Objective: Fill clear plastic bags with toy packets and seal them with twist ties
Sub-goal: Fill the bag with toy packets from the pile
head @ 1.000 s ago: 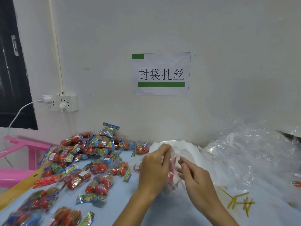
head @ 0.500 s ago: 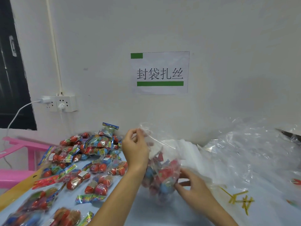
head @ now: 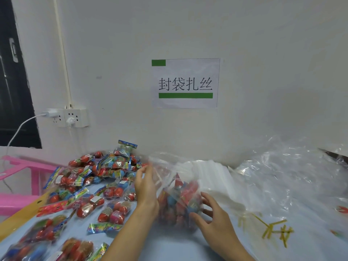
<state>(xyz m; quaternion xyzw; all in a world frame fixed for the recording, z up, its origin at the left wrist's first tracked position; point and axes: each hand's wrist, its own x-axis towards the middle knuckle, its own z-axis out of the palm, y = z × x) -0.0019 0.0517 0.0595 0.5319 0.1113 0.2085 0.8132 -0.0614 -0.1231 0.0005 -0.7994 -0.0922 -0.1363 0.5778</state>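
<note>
Both hands work at a clear bag (head: 178, 200) of toy packets on a pale blue table (head: 169, 245). Left hand (head: 146, 187) rests against the bag's left side, fingers extended up along the plastic near the mouth; whether they pinch the film cannot be told through the blur. Right hand (head: 212, 217) sits at the bag's lower right with fingers spread apart, fingertips touching the plastic.

Behind the hands rises a white wall bearing a paper sign (head: 185, 82) with green bars and black characters. Far left of the left hand, a double wall socket (head: 68, 117) holds a white charger, beside a dark window. Loose toy packets (head: 98, 178) lie heaped to the left of the left hand, red and blue shapes in crinkled wrappers. Right of the right hand lie yellow twist ties (head: 273, 229), with a stack of empty bags (head: 216, 178) beyond it and crumpled clear plastic farther right. The filled bag bulges with red and blue contents, its mouth open and upright.
</note>
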